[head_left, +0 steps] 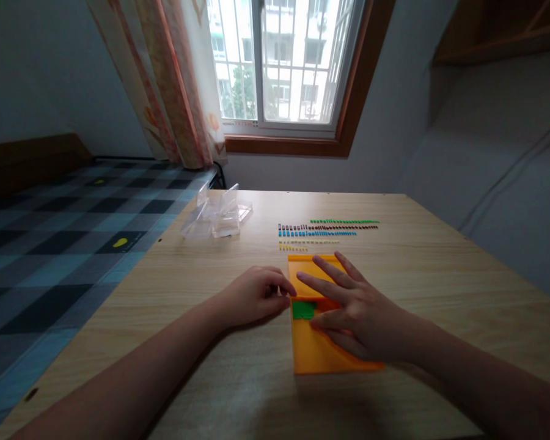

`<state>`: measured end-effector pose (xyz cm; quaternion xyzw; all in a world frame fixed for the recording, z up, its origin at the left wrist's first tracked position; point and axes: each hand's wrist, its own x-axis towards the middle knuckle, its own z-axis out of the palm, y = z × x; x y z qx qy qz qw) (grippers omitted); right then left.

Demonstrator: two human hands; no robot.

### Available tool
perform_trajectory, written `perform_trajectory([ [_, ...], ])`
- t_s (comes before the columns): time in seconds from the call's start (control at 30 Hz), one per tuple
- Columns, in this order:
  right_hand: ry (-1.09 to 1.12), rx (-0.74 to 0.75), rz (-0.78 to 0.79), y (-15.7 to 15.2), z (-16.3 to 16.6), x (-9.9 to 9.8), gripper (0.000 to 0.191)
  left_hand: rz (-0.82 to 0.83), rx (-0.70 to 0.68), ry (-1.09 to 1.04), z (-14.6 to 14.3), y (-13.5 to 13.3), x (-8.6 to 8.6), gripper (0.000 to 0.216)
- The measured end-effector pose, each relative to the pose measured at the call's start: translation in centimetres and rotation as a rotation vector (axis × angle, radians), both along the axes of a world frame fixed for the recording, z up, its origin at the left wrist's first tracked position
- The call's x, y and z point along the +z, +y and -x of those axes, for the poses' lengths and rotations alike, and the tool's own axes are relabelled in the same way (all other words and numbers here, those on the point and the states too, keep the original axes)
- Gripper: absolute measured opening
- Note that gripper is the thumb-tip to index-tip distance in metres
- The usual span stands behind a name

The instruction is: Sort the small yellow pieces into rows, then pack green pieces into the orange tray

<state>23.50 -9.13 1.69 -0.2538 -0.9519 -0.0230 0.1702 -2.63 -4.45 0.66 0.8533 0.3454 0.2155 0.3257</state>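
An orange plastic box lies opened out on the table, its far half spread away from me. A flat green piece sits inside, near the left side of the fold. My left hand is closed, fingers curled, with thumb and index fingertips at the box's left edge by the fold. Above the box's right part, my right hand has its fingers spread. Its lower fingertips come close to the green piece; whether they touch it I cannot tell. The right hand hides much of the box's right side.
Beyond the box, several rows of tiny pieces lie on the wooden table: green, brown, blue and yellow. Clear plastic boxes stand at the far left. A checked bed adjoins the table's left side.
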Motion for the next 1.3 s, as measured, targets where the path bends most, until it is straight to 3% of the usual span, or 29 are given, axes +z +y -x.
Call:
perform_trajectory([
  [0.3, 0.001, -0.009, 0.03, 0.1, 0.2, -0.5, 0.024, -0.019, -0.003, 0.009, -0.1, 0.0, 0.1, 0.017],
  [0.57, 0.14, 0.015, -0.063, 0.5, -0.5, -0.2, 0.022, -0.009, 0.006, 0.017, -0.1, -0.1, 0.2, 0.019],
  [0.73, 0.41, -0.113, -0.109, 1.7, -1.5, 0.0, 0.02, -0.004, 0.011, 0.024, -0.1, -0.2, 0.3, 0.021],
  [0.9, 0.635, -0.237, -0.045, 3.4, -2.1, -0.6, 0.017, -0.004, 0.005, 0.042, 0.0, 0.0, 0.4, 0.021],
  [1.1, 0.757, -0.351, 0.154, 4.9, -2.3, -2.0, 0.016, 0.011, 0.007, 0.034, 0.1, 0.0, 0.4, 0.018],
  [1.3, 0.868, -0.459, 0.19, 6.9, -3.6, -2.8, 0.019, 0.039, 0.038, 0.032, 0.1, -0.1, 0.6, 0.017],
])
